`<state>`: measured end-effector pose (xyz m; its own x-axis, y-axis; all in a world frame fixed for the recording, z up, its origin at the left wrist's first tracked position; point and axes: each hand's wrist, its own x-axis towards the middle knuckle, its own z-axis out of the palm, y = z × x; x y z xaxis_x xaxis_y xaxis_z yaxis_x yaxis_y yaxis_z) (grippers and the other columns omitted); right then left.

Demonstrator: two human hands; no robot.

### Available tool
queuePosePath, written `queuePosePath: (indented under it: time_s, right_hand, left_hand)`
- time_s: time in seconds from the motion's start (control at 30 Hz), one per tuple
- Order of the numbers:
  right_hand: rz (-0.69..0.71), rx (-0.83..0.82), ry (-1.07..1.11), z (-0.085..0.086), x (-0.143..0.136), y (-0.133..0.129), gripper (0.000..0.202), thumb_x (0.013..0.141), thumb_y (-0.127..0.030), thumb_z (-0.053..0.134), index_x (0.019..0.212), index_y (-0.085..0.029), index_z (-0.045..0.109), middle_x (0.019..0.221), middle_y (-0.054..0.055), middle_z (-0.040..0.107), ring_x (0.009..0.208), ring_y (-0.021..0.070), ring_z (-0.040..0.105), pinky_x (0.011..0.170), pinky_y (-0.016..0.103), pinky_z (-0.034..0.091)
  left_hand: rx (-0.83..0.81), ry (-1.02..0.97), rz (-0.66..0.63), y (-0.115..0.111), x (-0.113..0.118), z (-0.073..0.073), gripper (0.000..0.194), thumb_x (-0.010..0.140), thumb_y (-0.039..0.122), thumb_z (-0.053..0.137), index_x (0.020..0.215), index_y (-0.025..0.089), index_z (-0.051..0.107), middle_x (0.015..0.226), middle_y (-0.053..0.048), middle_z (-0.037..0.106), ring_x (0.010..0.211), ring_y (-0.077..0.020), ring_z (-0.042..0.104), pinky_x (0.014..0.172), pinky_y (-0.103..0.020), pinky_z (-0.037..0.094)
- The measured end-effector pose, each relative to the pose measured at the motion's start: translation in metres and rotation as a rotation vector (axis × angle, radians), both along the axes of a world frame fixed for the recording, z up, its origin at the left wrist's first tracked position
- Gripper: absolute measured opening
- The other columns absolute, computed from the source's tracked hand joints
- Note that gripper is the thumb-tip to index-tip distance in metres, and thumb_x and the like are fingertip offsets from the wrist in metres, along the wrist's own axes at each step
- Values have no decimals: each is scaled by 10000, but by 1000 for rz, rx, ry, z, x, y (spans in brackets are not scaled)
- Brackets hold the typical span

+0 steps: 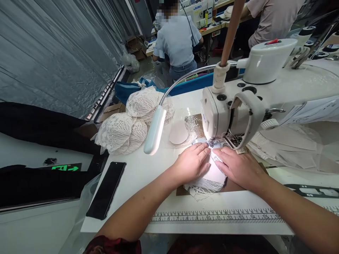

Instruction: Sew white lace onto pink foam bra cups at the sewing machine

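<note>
A white pad with lace trim (216, 173), shaped like a bra cup, lies under the needle of the white sewing machine (215, 113). My left hand (192, 160) rests flat on its left side, fingers stretched toward the presser foot (211, 141). On the right side, my right hand (239, 165) lies with its fingers extended over the lace edge, close to the needle. Both hands press the piece down rather than wrap round it. Left of the machine head, a loose beige cup pad (178, 132) sits on a piece of lace.
Piles of lace cups (118, 132) stand at the back left, behind a gooseneck lamp (155, 130). A black phone (106, 190) lies at the left edge. Pale fabric pieces (288, 144) are stacked on the right. A ruler strip (217, 217) runs along the front. One seated person (176, 42) is beyond.
</note>
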<state>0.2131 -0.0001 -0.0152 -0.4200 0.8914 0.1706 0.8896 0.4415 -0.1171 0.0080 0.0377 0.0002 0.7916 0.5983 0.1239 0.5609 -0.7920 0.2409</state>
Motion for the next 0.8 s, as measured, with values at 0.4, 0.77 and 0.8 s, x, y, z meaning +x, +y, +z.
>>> queuePosePath:
  time_s: [0.4, 0.77, 0.8]
  right_hand:
    - [7, 40, 147, 0, 2, 3, 308, 933, -272, 435, 1095, -192, 685, 917, 96, 706, 761, 218, 628, 617, 308, 416]
    - [-15, 3, 248, 1, 8, 2, 327, 931, -220, 387, 1039, -203, 696, 872, 81, 702, 721, 196, 619, 606, 297, 427]
    - [-1, -2, 248, 1, 8, 2, 326, 924, -207, 389, 1027, -211, 699, 880, 78, 702, 722, 193, 616, 601, 294, 426]
  left_hand:
    - [20, 115, -80, 10, -10, 16, 410, 926, 244, 491, 1291, 67, 546, 1391, -181, 526, 1266, -307, 501, 1043, -460, 450]
    - [-2, 19, -140, 1, -1, 8, 360, 937, 335, 486, 1163, 80, 603, 1089, -155, 628, 1046, -272, 551, 1008, -456, 407]
    - [-2, 17, -144, 1, -2, 6, 350, 940, 332, 480, 1151, 83, 608, 1077, -155, 629, 1044, -271, 550, 1016, -460, 400]
